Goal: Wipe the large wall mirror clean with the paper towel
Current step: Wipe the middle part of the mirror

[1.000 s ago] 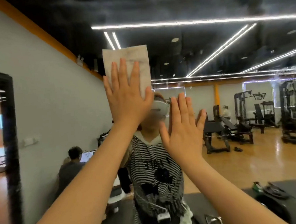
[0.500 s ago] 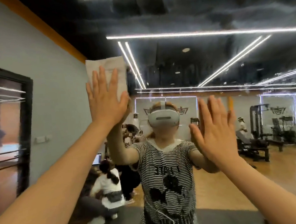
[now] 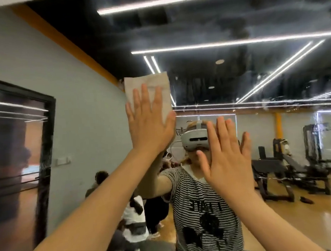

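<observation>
My left hand (image 3: pixel 149 126), fingers straight, has slid the paper towel (image 3: pixel 148 93) back rightward across the wall mirror (image 3: pixel 255 76) toward my flat, empty right hand (image 3: pixel 225 158) (smears remain above it), so wiping is unfinished.

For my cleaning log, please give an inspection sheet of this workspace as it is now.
Surface: wall mirror, hazy smears and streaks across upper glass.
Job's things: paper towel, folded, flat on the glass, looks soiled.
Clutter: nothing seen.
Hands: left hand presses the towel with straight fingers; right hand open, holds nothing, contact with glass unclear.
Cables: nothing seen.
Surroundings: grey wall, dark-framed doorway; reflection shows gym machines, seated people.
</observation>
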Action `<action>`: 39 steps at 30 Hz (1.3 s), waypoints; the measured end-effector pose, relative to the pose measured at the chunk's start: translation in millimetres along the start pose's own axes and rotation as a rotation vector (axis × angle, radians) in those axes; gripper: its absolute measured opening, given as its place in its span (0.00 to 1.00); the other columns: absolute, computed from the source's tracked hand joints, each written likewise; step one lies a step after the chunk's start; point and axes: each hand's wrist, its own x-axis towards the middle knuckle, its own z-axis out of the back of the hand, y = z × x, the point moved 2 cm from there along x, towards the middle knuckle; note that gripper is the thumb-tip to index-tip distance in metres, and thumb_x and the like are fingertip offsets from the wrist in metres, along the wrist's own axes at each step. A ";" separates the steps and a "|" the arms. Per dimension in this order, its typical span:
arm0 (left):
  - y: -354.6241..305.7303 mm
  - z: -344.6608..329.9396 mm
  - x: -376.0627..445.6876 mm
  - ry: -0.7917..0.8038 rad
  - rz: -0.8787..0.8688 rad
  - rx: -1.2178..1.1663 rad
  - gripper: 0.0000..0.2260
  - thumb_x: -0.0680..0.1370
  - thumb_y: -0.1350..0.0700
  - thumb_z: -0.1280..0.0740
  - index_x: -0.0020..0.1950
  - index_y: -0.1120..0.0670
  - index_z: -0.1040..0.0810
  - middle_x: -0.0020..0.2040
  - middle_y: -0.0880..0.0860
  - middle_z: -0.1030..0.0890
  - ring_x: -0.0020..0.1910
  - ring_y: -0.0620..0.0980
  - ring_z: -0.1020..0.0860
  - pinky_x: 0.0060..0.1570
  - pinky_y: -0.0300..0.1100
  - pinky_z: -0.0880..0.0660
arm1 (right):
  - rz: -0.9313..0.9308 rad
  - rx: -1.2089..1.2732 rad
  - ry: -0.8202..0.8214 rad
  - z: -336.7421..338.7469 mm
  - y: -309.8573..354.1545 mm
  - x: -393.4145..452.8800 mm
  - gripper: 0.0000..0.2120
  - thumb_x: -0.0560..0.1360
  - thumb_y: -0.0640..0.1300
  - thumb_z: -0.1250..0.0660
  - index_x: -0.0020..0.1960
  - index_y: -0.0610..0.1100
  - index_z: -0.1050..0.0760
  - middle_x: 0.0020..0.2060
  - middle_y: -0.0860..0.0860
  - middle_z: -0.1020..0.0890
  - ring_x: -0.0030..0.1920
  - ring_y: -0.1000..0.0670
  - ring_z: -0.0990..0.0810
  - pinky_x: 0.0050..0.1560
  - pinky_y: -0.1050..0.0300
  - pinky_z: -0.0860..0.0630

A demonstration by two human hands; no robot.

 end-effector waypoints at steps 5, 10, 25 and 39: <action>36.6 1.3 4.5 0.057 -0.071 0.015 0.34 0.74 0.35 0.61 0.78 0.45 0.62 0.80 0.53 0.61 0.78 0.53 0.62 0.69 0.49 0.70 | -0.008 0.002 -0.008 -0.5 0.1 0.0 0.32 0.79 0.58 0.50 0.77 0.42 0.42 0.76 0.42 0.41 0.76 0.44 0.46 0.73 0.39 0.51; 82.4 10.6 7.7 -0.021 0.168 -0.029 0.32 0.79 0.40 0.54 0.80 0.51 0.55 0.80 0.57 0.55 0.78 0.58 0.56 0.74 0.57 0.59 | -0.014 -0.011 -0.014 -1.2 1.4 -0.9 0.32 0.79 0.58 0.51 0.77 0.41 0.41 0.76 0.41 0.40 0.76 0.43 0.45 0.73 0.37 0.50; -2.0 -3.5 4.6 0.039 -0.134 -0.046 0.31 0.78 0.39 0.60 0.79 0.47 0.62 0.80 0.54 0.61 0.76 0.50 0.66 0.72 0.48 0.68 | -0.008 -0.030 -0.022 -2.7 -0.6 -1.7 0.31 0.79 0.57 0.50 0.77 0.41 0.40 0.76 0.42 0.40 0.76 0.44 0.44 0.72 0.36 0.47; -20.0 -3.4 8.2 -0.054 0.252 -0.046 0.30 0.82 0.43 0.51 0.80 0.51 0.58 0.80 0.58 0.57 0.78 0.60 0.58 0.73 0.53 0.63 | -0.013 0.000 -0.019 -2.2 2.9 -2.3 0.31 0.79 0.57 0.50 0.77 0.41 0.42 0.76 0.41 0.41 0.77 0.44 0.45 0.73 0.38 0.50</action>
